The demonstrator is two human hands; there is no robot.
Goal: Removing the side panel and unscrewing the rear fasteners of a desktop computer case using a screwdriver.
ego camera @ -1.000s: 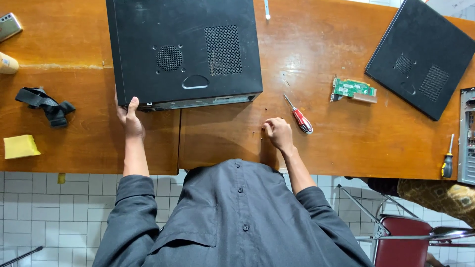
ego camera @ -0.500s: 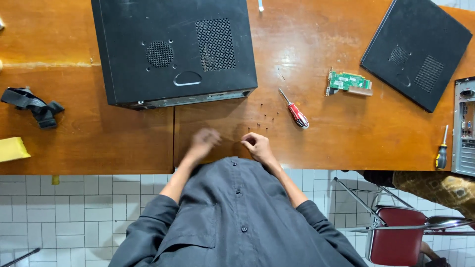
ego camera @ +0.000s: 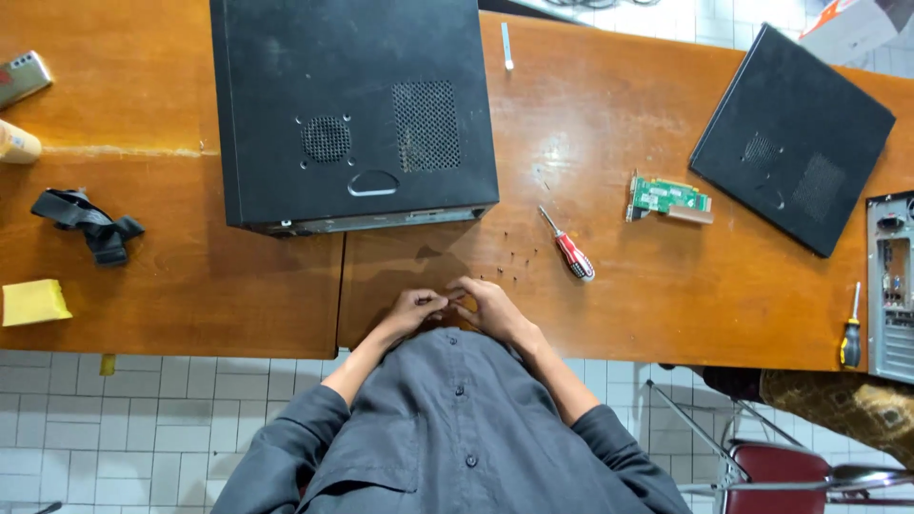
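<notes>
My left hand [ego camera: 414, 310] and my right hand [ego camera: 492, 303] meet fingertip to fingertip at the near edge of the wooden table [ego camera: 619, 314], right in front of my chest. The fingers of both are curled and pinched together; whether something tiny sits between them is too small to see. Several small dark screws [ego camera: 510, 264] lie scattered just beyond my right hand. A black computer case [ego camera: 352, 105] lies flat behind the hands, with its vented side panel up. To the right of the screws rests a red-handled screwdriver [ego camera: 569, 253].
A green circuit card [ego camera: 666, 197] and a loose black side panel [ego camera: 790, 138] lie at the right. A yellow-and-black screwdriver [ego camera: 850, 333] lies beside another open case [ego camera: 895, 286]. At the left are a black strap [ego camera: 86, 224] and a yellow sponge [ego camera: 33, 302]. A red chair [ego camera: 781, 466] stands at the lower right.
My left hand let go of the case's front corner and came in to the table edge. My right hand shifted left, and both hands now touch at the fingertips.
</notes>
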